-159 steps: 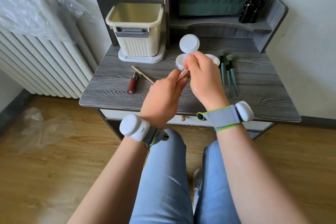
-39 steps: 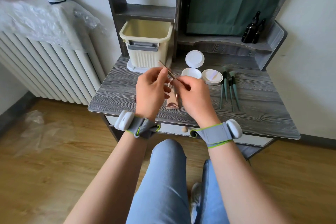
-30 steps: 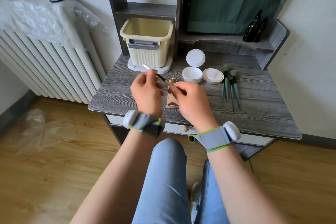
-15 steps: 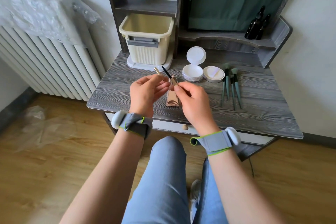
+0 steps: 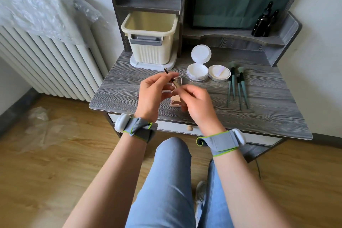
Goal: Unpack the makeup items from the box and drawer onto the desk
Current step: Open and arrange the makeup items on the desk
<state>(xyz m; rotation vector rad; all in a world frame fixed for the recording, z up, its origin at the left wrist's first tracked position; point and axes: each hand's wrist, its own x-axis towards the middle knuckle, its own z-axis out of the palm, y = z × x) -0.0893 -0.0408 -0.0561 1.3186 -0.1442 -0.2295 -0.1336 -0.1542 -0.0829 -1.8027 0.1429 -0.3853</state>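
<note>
Now pencil [image 5: 173,80] between both hands' fingers [image 5: 167,77].

It was a home bedroom: a vanity surface [image 5: 259,116] at 12 o'clock, a radiator [image 5: 46,65] at 10, wood floor [image 5: 55,172].

Bare desk [image 5: 118,90] surface lies open at frame centre-left and along the lower right edge. Obstacles: cream bin [image 5: 150,40] at upper centre, open powder jar [image 5: 197,72] and puff [image 5: 219,73] behind the hands, brushes [image 5: 237,87] to their right, bottles [image 5: 263,22] on the upper-right shelf.
</note>
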